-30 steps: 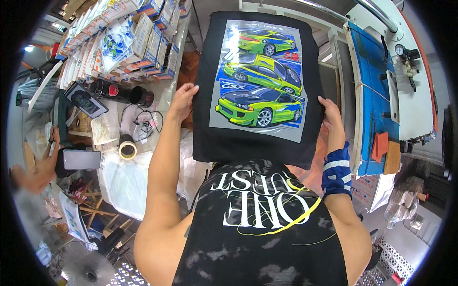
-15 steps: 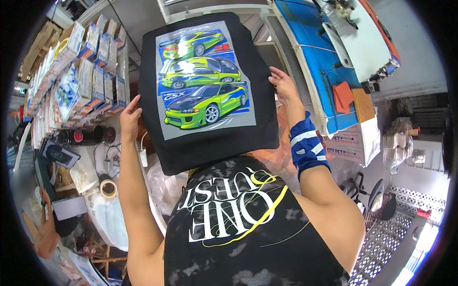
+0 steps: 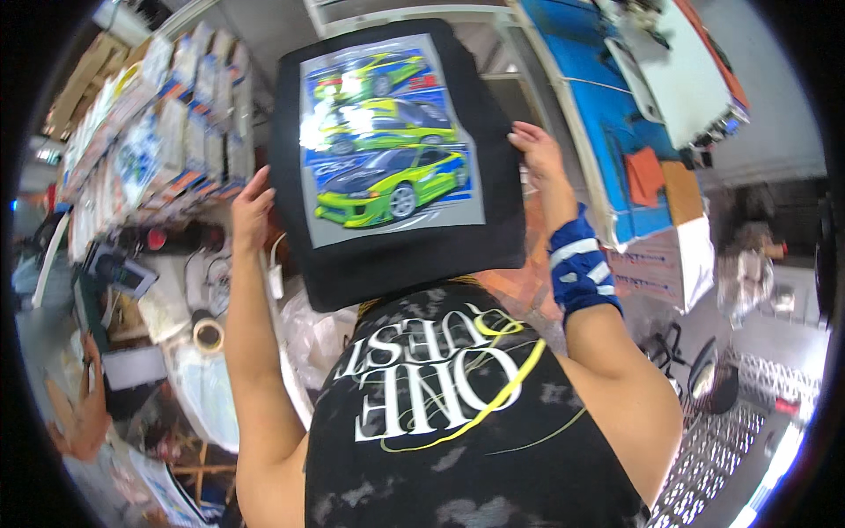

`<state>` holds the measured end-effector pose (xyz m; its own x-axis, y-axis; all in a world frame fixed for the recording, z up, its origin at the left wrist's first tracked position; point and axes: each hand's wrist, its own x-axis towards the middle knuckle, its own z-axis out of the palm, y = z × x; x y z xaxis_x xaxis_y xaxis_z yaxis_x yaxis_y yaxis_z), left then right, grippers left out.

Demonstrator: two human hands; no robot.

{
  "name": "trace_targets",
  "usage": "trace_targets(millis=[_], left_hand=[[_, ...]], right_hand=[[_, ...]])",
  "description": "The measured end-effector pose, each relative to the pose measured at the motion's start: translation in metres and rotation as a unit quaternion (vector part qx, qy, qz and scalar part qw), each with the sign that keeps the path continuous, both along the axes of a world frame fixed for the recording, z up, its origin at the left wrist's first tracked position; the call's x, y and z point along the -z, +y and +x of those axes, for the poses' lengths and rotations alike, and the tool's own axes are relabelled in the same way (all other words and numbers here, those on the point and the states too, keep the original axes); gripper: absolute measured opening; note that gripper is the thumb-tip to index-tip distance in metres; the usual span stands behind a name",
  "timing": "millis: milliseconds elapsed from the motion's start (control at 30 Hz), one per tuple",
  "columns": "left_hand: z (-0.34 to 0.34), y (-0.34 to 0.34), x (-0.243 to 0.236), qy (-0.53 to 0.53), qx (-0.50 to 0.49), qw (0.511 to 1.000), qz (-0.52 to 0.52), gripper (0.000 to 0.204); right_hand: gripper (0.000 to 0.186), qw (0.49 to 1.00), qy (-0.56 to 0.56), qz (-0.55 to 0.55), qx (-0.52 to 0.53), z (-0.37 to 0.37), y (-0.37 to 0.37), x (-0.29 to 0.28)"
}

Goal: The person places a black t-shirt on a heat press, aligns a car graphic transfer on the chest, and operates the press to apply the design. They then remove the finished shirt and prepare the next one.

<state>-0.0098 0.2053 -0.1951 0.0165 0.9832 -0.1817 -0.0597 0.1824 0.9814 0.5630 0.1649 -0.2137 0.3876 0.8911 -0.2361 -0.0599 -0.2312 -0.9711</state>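
While the left hand (image 3: pixel 253 218) and right hand (image 3: pixel 540 158) pinch opposite side edges of the printed black fabric (image 3: pixel 396 167) between their fingers (image 3: pixel 528 134), holding it before the black top (image 3: pixel 466 475), stacked cartons (image 3: pixel 180 132) stand left and a white carton (image 3: pixel 664 264) right, contents hidden.

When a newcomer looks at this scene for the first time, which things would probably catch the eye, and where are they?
Most likely the rectangular black cloth with a glossy print of three green cars, held up at upper centre between the left hand and the right hand. Next, perhaps, the blue fabric band with pale stripes around the right forearm, and the bright blue panel at upper right.
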Motion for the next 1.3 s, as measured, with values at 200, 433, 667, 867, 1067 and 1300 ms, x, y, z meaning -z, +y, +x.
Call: trace_targets(millis=[200,433,667,867,1067,1300], left_hand=[[0.002,-0.007,-0.001,-0.065,-0.007,0.996,-0.066,0.049],[-0.026,-0.060,0.017,0.065,0.102,0.974,-0.193,0.027],[-0.005,-0.083,0.023,0.258,-0.051,0.963,-0.062,0.026],[0.070,-0.101,0.002,0.433,0.037,0.832,0.344,0.021],[0.068,-0.114,0.019,0.456,0.036,0.823,0.336,0.020],[0.073,-0.110,0.018,0.448,0.045,0.824,0.345,0.019]], right_hand=[[0.036,0.992,0.121,-0.032,0.018,-0.002,-0.015,-0.004],[0.033,0.989,0.060,-0.118,-0.062,-0.022,-0.087,-0.008],[0.032,0.951,-0.266,-0.159,0.003,-0.033,-0.095,0.007],[0.028,0.826,-0.520,0.206,-0.074,-0.102,-0.118,-0.022],[0.034,0.811,-0.526,0.229,-0.116,-0.108,-0.120,-0.017],[0.035,0.817,-0.525,0.218,-0.100,-0.108,-0.127,-0.018]])
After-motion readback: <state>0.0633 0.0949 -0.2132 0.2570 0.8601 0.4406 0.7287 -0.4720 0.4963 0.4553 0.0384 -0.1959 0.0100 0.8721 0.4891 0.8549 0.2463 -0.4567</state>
